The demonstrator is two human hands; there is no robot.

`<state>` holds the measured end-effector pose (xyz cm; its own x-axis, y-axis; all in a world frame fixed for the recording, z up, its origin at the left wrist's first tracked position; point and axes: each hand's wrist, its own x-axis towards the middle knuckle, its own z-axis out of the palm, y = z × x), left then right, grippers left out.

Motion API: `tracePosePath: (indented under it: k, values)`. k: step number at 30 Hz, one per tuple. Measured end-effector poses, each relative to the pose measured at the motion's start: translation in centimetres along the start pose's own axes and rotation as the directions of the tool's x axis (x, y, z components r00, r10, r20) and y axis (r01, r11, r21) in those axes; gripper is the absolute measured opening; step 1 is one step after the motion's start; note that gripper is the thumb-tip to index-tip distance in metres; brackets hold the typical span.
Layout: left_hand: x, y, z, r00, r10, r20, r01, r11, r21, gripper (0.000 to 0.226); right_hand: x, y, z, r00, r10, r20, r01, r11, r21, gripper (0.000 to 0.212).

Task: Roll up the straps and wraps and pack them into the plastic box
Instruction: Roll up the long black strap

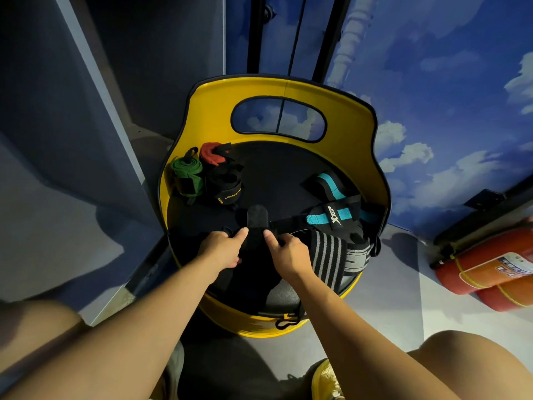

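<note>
Both hands, left hand (223,249) and right hand (285,251), pinch the black strap (257,217) between thumb and fingers (241,232), apparently steadying it for rolling.

Dim overall, with cool bluish light falling from above and pooling on the glossy yellow plastic chair shell (340,116), leaving its round black seat pad (277,174) nearly swallowing the black strap (257,217) lying on it. Soft shadows spreading over the pale grey floor (57,226) at left and beside the red cylindrical fire extinguisher (487,264) at right. Bending strongly at the edges from the wide lens, and blurring in the bare knees (31,336) along the bottom.
</note>
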<state>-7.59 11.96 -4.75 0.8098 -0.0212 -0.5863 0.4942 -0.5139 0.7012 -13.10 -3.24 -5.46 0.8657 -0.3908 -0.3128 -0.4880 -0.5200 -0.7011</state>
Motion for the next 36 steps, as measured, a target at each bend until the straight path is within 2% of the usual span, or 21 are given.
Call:
tracePosePath:
  k: [2,4,7,11,16,21,25,30,34,36]
  values:
    - [-0.1,0.4,-0.2,0.992,-0.077,0.096,0.1,0.959,-0.265,0.047,0.3,-0.4,0.1,0.998,0.062,0.003,-0.061,0.992,0.112,0.066]
    - [-0.4,0.7,-0.6,0.976,-0.103,0.191,0.173,0.9,-0.399,0.043,0.6,-0.4,0.3,0.991,0.131,0.007,-0.127,0.954,0.272,0.069]
    - [-0.5,0.7,-1.0,0.95,-0.089,0.3,0.242,0.817,-0.524,0.038,0.5,-0.8,-0.3,0.977,0.195,0.091,-0.215,0.852,0.478,0.042]
    - [-1.5,1.5,-1.4,0.939,-0.063,0.339,0.265,0.762,-0.591,0.037,-0.5,-2.0,-1.7,0.977,0.181,0.112,-0.212,0.773,0.598,0.051]
    - [-3.3,4.7,-2.5,0.949,0.098,0.298,0.112,0.781,-0.614,0.031,-1.6,-4.0,-5.3,0.996,0.061,0.057,-0.084,0.718,0.691,0.053]
    - [-4.9,8.7,-4.7,0.916,0.288,0.279,-0.073,0.803,-0.591,0.046,-2.3,-6.9,-9.6,0.991,-0.135,0.026,0.068,0.645,0.761,0.05]
    - [-6.1,11.5,-6.0,0.88,0.404,0.252,-0.216,0.81,-0.545,0.057,-1.7,-8.1,-12.0,0.97,-0.244,0.012,0.156,0.658,0.737,0.049]
    - [-6.2,12.9,-6.5,0.864,0.476,0.164,-0.336,0.787,-0.517,0.073,-1.2,-8.8,-13.3,0.938,-0.346,0.009,0.237,0.661,0.712,0.058]
    - [-5.1,12.1,-5.7,0.868,0.48,0.125,-0.342,0.761,-0.551,0.089,-0.3,-8.3,-13.1,0.921,-0.39,0.012,0.296,0.717,0.631,0.065]
    - [-4.5,11.9,-5.4,0.864,0.487,0.125,-0.345,0.755,-0.558,0.089,0.2,-8.1,-13.1,0.914,-0.405,0.029,0.31,0.742,0.595,0.067]
